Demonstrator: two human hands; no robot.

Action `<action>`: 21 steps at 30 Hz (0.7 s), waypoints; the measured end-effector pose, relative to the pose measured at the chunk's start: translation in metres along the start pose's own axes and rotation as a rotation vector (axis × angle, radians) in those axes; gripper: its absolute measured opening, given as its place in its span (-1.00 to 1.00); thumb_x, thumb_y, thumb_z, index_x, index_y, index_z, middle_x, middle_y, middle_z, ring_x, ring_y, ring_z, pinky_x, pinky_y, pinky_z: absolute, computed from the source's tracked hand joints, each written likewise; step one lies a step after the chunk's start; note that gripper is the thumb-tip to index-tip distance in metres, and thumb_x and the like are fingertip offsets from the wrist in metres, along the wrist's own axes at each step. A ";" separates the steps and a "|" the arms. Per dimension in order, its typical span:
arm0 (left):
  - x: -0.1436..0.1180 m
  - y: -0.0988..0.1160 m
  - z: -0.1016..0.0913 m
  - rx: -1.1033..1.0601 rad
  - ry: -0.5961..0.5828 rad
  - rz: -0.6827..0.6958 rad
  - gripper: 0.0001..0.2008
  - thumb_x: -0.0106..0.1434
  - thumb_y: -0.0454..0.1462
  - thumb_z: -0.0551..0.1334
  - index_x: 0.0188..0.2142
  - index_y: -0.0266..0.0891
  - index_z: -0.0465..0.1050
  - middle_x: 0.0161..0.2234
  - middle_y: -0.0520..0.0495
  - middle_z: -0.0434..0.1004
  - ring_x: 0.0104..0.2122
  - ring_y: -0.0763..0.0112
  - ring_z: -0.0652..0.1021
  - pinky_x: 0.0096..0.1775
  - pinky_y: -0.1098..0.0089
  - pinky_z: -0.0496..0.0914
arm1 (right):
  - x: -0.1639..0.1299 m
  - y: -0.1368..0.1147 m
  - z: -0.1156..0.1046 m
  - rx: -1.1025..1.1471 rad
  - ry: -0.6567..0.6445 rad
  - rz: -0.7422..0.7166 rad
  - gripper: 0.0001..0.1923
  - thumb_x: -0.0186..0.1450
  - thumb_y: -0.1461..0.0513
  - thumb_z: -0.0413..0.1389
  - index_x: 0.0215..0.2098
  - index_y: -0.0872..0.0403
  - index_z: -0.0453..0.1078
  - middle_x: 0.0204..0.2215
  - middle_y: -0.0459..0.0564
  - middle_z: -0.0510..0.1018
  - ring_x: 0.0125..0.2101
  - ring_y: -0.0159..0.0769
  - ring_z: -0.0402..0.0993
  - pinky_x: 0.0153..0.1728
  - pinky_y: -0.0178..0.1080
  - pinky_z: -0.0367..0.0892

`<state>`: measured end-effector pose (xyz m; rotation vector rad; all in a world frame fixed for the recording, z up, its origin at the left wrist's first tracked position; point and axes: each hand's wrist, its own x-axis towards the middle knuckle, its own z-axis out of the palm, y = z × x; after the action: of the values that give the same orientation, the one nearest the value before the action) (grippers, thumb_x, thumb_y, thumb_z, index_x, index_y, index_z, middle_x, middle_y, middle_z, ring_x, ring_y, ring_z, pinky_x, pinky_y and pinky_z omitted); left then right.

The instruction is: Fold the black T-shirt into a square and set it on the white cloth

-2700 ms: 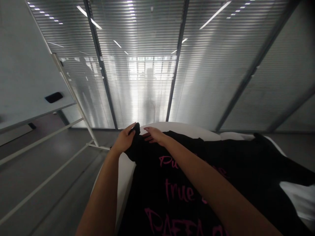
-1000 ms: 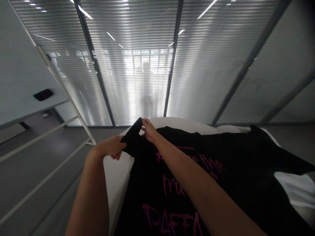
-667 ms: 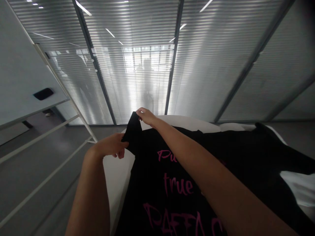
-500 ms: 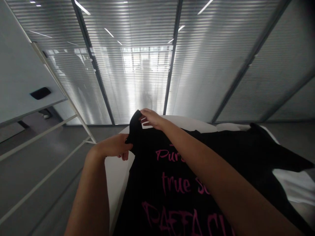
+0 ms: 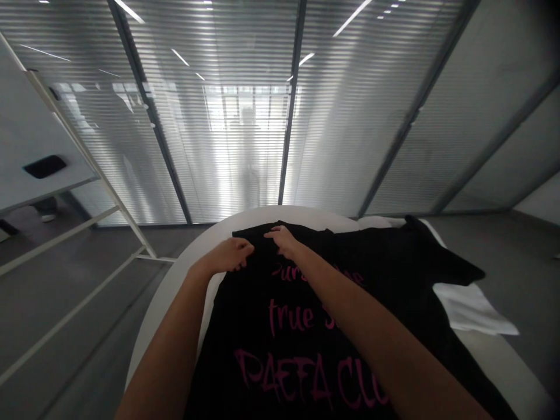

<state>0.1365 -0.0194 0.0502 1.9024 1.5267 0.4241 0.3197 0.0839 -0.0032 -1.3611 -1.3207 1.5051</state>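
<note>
A black T-shirt with pink lettering lies spread over a round white table. My left hand is at the shirt's upper left, its fingers curled together on the dark cloth near the edge; the exact grip is hard to see against the black. Just to its right, my right hand rests on the folded-down cloth above the lettering, fingers apart and pointing left. My right forearm hides part of the print.
The white table shows its rim on the left. White cloth sticks out from under the black fabric at right. A whiteboard stand is on the left, and a glass wall with blinds stands behind the table.
The raised black sleeve piece between my hands has come down flat onto the shirt. Both hands have lowered, and my right hand's fingers have loosened. The view has shifted a little to the right.
</note>
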 end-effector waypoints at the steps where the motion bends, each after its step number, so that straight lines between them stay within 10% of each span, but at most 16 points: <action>1: 0.007 -0.010 0.001 0.035 0.179 0.011 -0.56 0.34 -0.06 -0.03 -0.06 -0.23 0.48 -0.35 -0.11 0.58 -0.39 0.27 0.57 -0.31 0.31 0.43 | -0.002 0.004 0.000 -0.015 0.045 0.000 -0.51 0.08 0.19 0.21 -0.03 -0.01 0.22 -0.36 -0.08 0.42 -0.45 -0.31 0.39 -0.50 -0.24 0.35; 5: 0.035 -0.052 0.012 0.239 0.518 0.040 -0.62 0.27 -0.28 0.05 0.02 -0.25 0.48 -0.11 -0.21 0.53 -0.07 0.17 0.50 0.06 0.21 0.30 | -0.009 0.016 0.002 -0.079 0.138 -0.024 -0.54 0.10 0.27 0.15 -0.02 -0.04 0.25 -0.33 -0.08 0.43 -0.45 -0.32 0.40 -0.51 -0.28 0.34; 12: 0.065 -0.091 0.012 0.152 0.455 -0.145 -0.52 0.22 -0.19 0.17 0.14 -0.19 0.37 -0.19 -0.18 0.55 -0.09 0.11 0.50 0.03 0.16 0.29 | -0.020 0.025 0.009 -0.089 0.212 -0.094 -0.38 0.12 0.19 0.18 0.13 0.00 0.13 -0.12 0.02 0.44 -0.22 -0.24 0.47 -0.30 -0.23 0.43; 21: 0.099 -0.089 -0.022 -0.227 0.331 -0.111 -0.76 0.17 -0.14 0.14 -0.31 -0.24 0.48 -0.40 -0.10 0.53 -0.39 0.31 0.52 -0.37 0.40 0.40 | -0.032 0.026 0.022 -0.017 0.209 -0.183 -0.51 0.19 0.27 0.09 0.10 0.01 0.20 -0.11 0.01 0.46 -0.13 -0.27 0.47 -0.07 -0.21 0.36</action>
<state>0.0834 0.0908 -0.0072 1.6206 1.7010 0.8580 0.3082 0.0432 -0.0218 -1.3299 -1.2895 1.1980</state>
